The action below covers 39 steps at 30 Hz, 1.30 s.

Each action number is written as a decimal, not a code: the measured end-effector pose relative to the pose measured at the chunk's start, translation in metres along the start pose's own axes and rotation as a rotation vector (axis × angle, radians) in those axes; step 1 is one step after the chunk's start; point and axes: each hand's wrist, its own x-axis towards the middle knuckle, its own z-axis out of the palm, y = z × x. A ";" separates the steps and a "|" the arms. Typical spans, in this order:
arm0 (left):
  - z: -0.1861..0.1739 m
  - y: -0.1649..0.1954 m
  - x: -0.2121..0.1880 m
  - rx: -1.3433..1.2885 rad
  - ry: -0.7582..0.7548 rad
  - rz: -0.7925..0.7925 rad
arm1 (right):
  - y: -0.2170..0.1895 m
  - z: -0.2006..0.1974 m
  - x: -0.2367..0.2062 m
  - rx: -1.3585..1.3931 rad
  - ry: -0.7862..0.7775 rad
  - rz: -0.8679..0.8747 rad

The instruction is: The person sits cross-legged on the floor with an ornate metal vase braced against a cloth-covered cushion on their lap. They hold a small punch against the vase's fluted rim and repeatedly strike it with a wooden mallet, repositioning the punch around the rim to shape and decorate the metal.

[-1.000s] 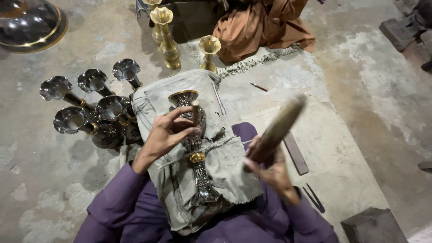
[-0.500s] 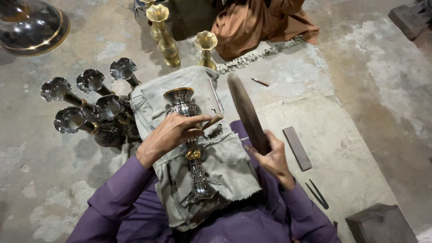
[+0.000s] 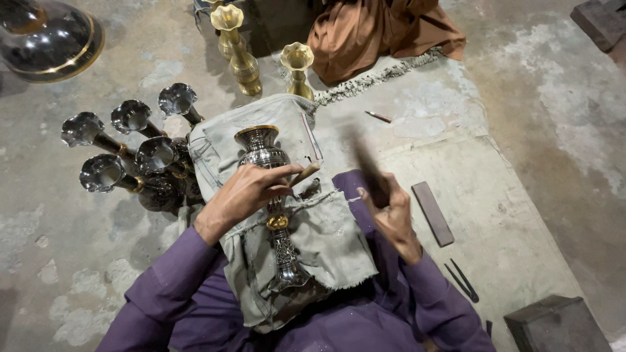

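An engraved silver vase with gold bands lies on a grey cloth across my lap, its mouth pointing away from me. My left hand rests on the vase's body and holds a small wooden-handled punch against it. To the right of the vase, my right hand grips a dark wooden stick. The stick is blurred by motion and angled toward the punch.
Several dark silver vases stand clustered at left. Two brass vases and a brown cloth are at the back, and a large round vessel at top left. A flat bar, thin tools and a dark block lie at right.
My right hand has swung the wooden stick from raised at the right down and leftward toward the punch. My left hand has stayed on the vase.
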 end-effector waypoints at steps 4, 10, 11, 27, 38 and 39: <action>0.002 0.002 -0.001 0.022 -0.011 -0.011 | 0.003 0.000 -0.008 -0.055 0.082 -0.393; -0.001 0.007 -0.004 -0.038 0.001 -0.016 | -0.005 0.000 -0.012 0.275 -0.007 -0.058; -0.001 0.009 -0.003 -0.022 -0.005 -0.070 | -0.007 -0.007 -0.012 0.033 -0.056 -0.031; 0.009 0.023 -0.009 -0.024 0.142 -0.149 | -0.012 -0.016 0.002 -0.061 0.102 -0.269; 0.019 0.012 -0.012 0.001 0.174 -0.133 | -0.009 -0.027 0.006 0.193 -0.029 -0.206; 0.018 0.012 -0.013 0.010 0.188 -0.113 | -0.008 -0.025 0.005 0.348 -0.053 -0.276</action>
